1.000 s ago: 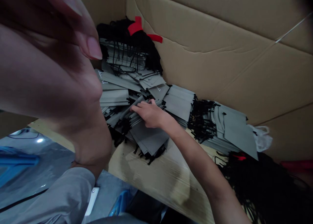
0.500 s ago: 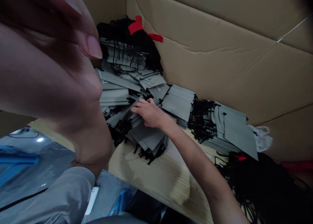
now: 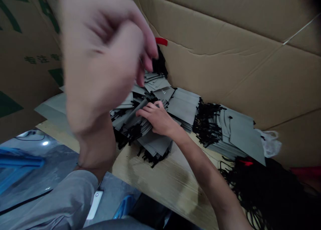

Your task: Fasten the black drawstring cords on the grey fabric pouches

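Close to the camera, my left hand (image 3: 105, 59) is raised and bent at the wrist, its fingers curled loosely downward and blurred by motion. Nothing shows in it, though the inside of the fingers is hidden. Farther off, my right hand (image 3: 159, 118) grips the upper edges of a bundle of grey paper bags (image 3: 146, 124) with black cord handles. The fingertips press among the bags' edges. Just below that hand lies another small stack of grey bags (image 3: 157, 143), its cords hanging toward the front.
More grey bags (image 3: 184, 102) and a fanned stack (image 3: 244, 133) lie to the right along a cardboard wall (image 3: 213, 49). Black cords (image 3: 276, 193) are heaped at lower right, near a clear plastic bag (image 3: 269, 143). A wooden board (image 3: 160, 179) lies underneath. Blue plastic (image 3: 20, 163) is at left.
My left hand has swung rightward, and its fingers now curl down in front of the black cord pile. The right hand has shifted slightly right and stays on the bundle.
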The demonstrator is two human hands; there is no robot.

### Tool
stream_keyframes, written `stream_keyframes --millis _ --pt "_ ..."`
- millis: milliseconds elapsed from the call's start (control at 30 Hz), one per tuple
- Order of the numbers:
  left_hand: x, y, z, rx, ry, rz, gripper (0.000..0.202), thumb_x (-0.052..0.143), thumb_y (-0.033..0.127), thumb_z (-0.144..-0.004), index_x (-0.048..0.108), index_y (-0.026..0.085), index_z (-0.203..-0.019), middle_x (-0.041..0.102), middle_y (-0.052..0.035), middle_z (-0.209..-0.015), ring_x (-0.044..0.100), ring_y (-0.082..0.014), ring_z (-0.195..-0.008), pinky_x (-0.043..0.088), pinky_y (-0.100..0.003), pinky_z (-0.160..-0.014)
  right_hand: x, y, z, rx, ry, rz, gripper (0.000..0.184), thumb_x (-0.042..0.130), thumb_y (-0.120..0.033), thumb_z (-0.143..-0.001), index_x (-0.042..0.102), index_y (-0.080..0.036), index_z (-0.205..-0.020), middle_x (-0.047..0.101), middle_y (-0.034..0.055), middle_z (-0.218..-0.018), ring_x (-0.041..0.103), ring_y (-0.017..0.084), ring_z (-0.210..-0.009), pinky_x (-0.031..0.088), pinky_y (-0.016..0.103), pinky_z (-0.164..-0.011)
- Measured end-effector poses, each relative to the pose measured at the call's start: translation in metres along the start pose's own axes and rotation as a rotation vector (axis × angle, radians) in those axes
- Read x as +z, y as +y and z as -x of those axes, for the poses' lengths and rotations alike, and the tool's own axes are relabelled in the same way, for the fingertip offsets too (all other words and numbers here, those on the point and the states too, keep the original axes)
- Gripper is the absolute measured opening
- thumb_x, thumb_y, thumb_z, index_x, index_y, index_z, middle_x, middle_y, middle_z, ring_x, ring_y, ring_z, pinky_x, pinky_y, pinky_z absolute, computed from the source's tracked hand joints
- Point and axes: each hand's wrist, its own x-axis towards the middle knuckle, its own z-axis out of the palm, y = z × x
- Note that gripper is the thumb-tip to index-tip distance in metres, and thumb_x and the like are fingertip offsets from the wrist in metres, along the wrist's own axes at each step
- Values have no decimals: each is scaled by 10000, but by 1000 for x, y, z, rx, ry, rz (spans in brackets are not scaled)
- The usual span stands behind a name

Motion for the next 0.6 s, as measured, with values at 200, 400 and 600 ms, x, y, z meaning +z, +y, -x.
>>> stream_keyframes --millis 200,400,600 --pt "29 12 -34 109 -211 -322 479 543 412 -1076 760 17 -915 767 -113 -869 789 -316 -1035 569 -422 -901 6 7 21 -33 90 -57 442 568 -12 -790 645 -213 -1176 710 111 -1253 523 302 -1315 261 467 -1117" --pt "88 -48 -28 -169 -386 -448 421 870 475 -827 790 83 -957 804 -249 -1040 778 -448 -1027 601 -453 -813 -4 15 29 -30 140 -88 385 521 11 -792 618 -252 -1057 697 44 -1064 585 246 -1157 144 529 -1279" --pt "107 -81 3 -139 -292 -322 278 641 428 -953 752 187 -1033 805 -175 -1061 762 -360 -984 543 -393 -764 -18 15 36 -4 131 -54 390 524 18 -794 627 -256 -1051 692 56 -1085 573 258 -1188 161 565 -1283"
